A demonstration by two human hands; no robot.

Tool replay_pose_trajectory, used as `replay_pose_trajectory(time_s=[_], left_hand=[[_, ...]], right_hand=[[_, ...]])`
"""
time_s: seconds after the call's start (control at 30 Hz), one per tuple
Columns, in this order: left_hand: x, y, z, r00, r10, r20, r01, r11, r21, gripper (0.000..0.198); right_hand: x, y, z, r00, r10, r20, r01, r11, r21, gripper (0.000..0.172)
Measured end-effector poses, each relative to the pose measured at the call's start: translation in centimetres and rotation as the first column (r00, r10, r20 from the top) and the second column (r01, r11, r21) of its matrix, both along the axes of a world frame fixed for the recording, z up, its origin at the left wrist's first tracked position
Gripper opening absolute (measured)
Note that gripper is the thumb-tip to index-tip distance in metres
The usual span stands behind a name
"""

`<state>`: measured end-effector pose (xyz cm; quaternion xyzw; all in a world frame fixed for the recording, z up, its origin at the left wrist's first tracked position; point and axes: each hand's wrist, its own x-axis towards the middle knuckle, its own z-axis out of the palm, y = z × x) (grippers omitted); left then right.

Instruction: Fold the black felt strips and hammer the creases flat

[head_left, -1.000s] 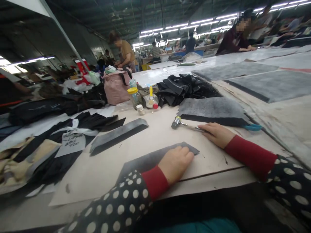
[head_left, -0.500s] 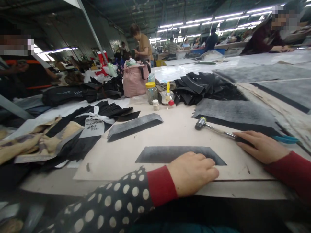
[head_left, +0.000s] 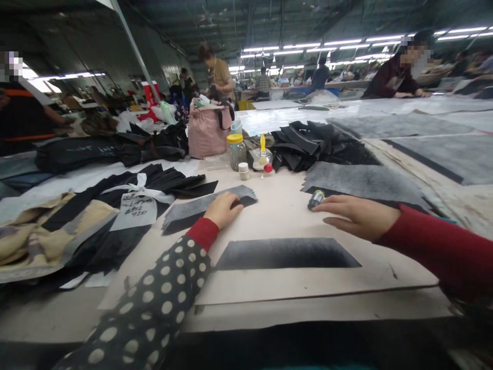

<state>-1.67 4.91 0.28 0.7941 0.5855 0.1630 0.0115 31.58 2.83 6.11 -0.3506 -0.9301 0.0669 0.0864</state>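
Note:
My left hand [head_left: 223,208] reaches forward and rests on a stack of long grey felt strips [head_left: 192,210], fingers curled over its right end. My right hand [head_left: 356,216] lies over the handle of a small hammer [head_left: 316,199], fingers stretched out and loosely spread; only the hammer's head shows. Between my arms a single dark grey strip [head_left: 287,253] lies flat on the beige cardboard work board [head_left: 277,288], touched by neither hand.
A jar with a yellow lid [head_left: 237,151], a small white pot [head_left: 243,171], a glue pot with a brush [head_left: 263,156] and a pink bag [head_left: 208,132] stand behind. Black cut pieces [head_left: 311,144] and grey felt sheets [head_left: 362,180] lie right; tagged fabric bundles [head_left: 134,200] left. People work at distant tables.
My left hand left the dark strip and reached forward-left onto the stack of grey strips. My right hand slid along the hammer toward its head.

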Motion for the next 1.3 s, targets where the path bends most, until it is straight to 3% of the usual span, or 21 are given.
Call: replay_pose_trajectory(time_s=[0.2,0.33,0.5,0.73,0.87,1.07,1.2,1.3], left_hand=[[0.5,-0.9,-0.3,0.996,-0.093,0.011,0.093,0.996,-0.012,0.028],[0.4,-0.9,-0.5,0.994,-0.109,0.006,0.109,0.994,-0.004,0.034],[0.4,-0.8,-0.6,0.987,-0.151,-0.049,0.154,0.987,0.052,0.030],[1.3,-1.3,0.0,0.972,-0.152,-0.179,0.166,0.984,0.068,0.027],[2.0,-1.5,0.4,0.975,-0.029,-0.218,0.041,0.998,0.050,0.023],[1.3,-0.7,0.6,0.968,0.214,-0.132,-0.207,0.976,0.071,0.024],[0.8,-0.6,0.7,0.968,0.239,-0.078,-0.235,0.970,0.065,0.021],[0.9,-1.0,0.6,0.970,0.236,-0.052,-0.232,0.970,0.067,0.020]], right_hand=[[-9.0,1.8,-1.3,0.941,0.117,0.317,-0.101,0.993,-0.068,0.036],[-12.5,2.2,-2.3,0.877,0.015,0.480,-0.033,0.999,0.029,0.037],[-13.4,2.5,-2.6,0.876,-0.016,0.482,-0.019,0.998,0.068,0.044],[-14.5,2.4,-2.2,0.862,-0.057,0.504,0.031,0.998,0.060,0.040],[-15.5,2.5,-2.2,0.853,-0.085,0.515,0.074,0.996,0.041,0.034],[-15.8,2.7,-2.5,0.854,-0.073,0.516,0.063,0.997,0.037,0.032],[-16.1,2.7,-2.3,0.864,-0.060,0.499,0.025,0.997,0.076,0.033],[-17.1,2.9,-2.3,0.890,0.034,0.455,-0.087,0.992,0.095,0.034]])
